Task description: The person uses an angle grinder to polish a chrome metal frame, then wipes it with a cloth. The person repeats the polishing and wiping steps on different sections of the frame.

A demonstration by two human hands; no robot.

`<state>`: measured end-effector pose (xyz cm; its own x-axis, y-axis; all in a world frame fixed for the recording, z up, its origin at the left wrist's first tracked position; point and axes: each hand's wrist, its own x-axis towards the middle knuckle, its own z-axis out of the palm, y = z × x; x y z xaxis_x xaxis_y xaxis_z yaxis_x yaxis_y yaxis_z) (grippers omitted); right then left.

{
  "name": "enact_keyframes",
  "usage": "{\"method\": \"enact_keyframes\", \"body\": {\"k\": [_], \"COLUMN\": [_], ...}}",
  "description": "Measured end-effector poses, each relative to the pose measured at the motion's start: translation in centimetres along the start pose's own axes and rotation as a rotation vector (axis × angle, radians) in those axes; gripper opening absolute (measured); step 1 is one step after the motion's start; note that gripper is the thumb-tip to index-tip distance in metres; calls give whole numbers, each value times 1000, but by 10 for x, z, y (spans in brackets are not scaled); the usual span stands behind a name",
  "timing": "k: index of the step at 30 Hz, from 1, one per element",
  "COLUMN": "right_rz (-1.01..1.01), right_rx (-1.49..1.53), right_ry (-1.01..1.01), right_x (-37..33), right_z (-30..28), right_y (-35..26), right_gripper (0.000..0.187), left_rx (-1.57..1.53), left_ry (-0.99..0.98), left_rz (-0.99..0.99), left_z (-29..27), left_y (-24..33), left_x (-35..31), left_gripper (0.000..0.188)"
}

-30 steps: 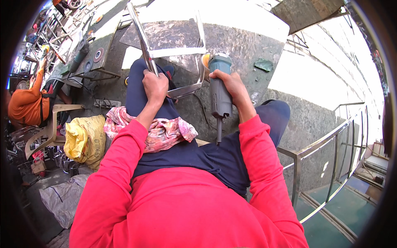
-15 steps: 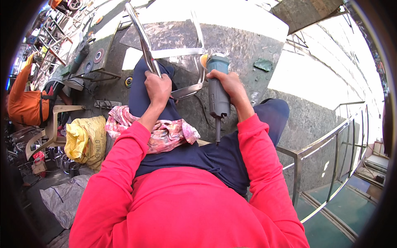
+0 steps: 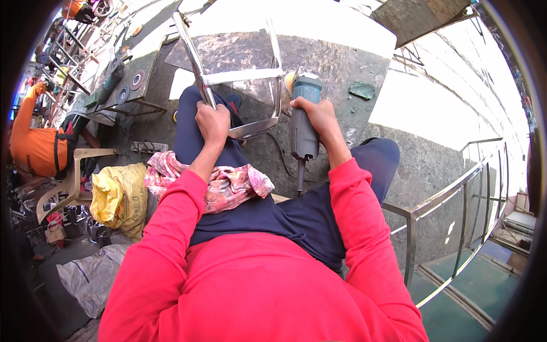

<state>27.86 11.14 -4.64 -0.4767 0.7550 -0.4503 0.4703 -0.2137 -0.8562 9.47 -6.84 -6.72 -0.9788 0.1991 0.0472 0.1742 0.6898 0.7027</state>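
My left hand (image 3: 213, 122) is closed round one tube of a shiny bent metal frame (image 3: 242, 76), which has a flat crossbar between its two legs. In my right hand (image 3: 319, 117) is an angle grinder (image 3: 305, 134) with a blue-green head and a grey body. Its yellowish disc (image 3: 289, 81) sits right beside the frame's right leg; whether they touch I cannot tell. The grinder's cord runs down toward my lap. Across my left thigh lies a pink patterned cloth (image 3: 211, 181).
Left of me stand a yellow sack (image 3: 122, 199) and a tan plastic chair (image 3: 71, 176). A low metal table (image 3: 149, 67) carries discs and another grinder. A person in orange (image 3: 43, 151) works at far left. On the right is a metal railing (image 3: 439, 199); a green scrap (image 3: 363, 89) lies ahead.
The metal frame has tilted and shifted slightly, its lower bend now further left. The grinder has moved a little to the right, and its disc stands slightly farther from the frame.
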Motion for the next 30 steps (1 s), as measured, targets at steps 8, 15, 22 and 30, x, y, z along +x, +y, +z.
{"method": "enact_keyframes", "body": {"k": [8,15,22,30], "right_rz": [-195,-217,-174,-201], "right_rx": [-379,-436,-424,-410], "right_ry": [59,42,70,34], "right_x": [-2,3,-2,-3], "right_z": [-2,-1,-5,-33], "right_y": [-5,-7,-4,-4], "right_gripper": [62,65,66,65], "left_rx": [-59,-63,-66,63], "left_ry": [-97,-113,-125,-227], "left_rz": [-105,-100,-98,106], "left_z": [-14,-18,-23,-27], "left_y": [11,14,14,16], "left_x": [13,11,12,102], "left_gripper": [27,27,21,25]}}
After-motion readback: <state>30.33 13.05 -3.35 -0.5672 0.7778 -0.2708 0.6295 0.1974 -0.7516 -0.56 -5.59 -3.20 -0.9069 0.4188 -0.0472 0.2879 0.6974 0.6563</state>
